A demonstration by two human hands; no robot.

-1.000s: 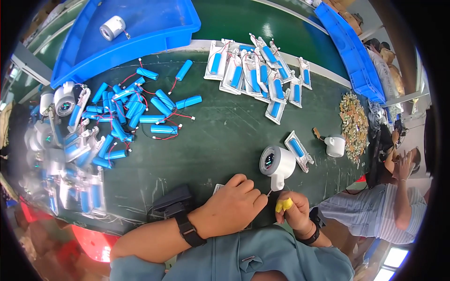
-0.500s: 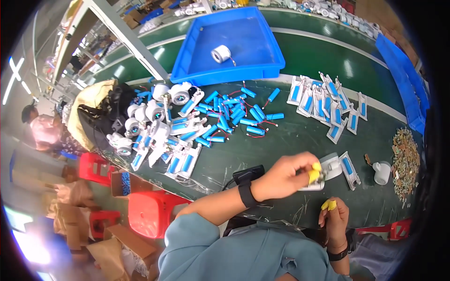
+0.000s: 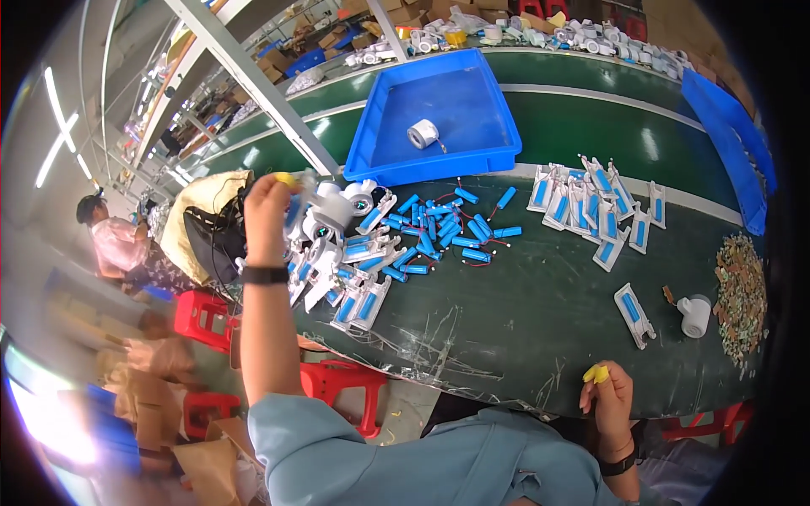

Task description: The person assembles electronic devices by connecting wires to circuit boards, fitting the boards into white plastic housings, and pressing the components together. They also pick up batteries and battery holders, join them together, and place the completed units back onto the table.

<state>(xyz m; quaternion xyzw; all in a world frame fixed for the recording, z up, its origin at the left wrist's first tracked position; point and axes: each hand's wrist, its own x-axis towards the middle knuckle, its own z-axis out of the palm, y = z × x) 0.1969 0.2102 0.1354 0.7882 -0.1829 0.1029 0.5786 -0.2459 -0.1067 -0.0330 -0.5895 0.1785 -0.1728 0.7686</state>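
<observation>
At the far left, my left hand [image 3: 268, 215] is closed on a white plastic housing with a round head [image 3: 331, 207], smeared by motion. It hangs over a pile of similar white round-headed units [image 3: 321, 253]; a yellow cover shows on a fingertip. Near the table's front edge, my right hand [image 3: 609, 398] is curled, yellow-tipped thumb and finger drawn together, nothing visible in them. Beyond it lies a white holder with a blue battery cell [image 3: 633, 314]. Right of that stand a white round housing [image 3: 694, 315] and a small brown piece [image 3: 668, 294].
Loose blue battery cells with red wires [image 3: 439, 226] lie mid-table. Several white holders with cells [image 3: 591, 202] are heaped at the back right, near a pile of small boards [image 3: 741, 295]. A blue tray [image 3: 510, 156] holds one white unit. Black bag [image 3: 211, 240], red stools [image 3: 342, 375].
My left hand has swung from the front right to the pile at far left, carrying the white housing. The black device on the table is no longer seen. My right hand stays near the front edge.
</observation>
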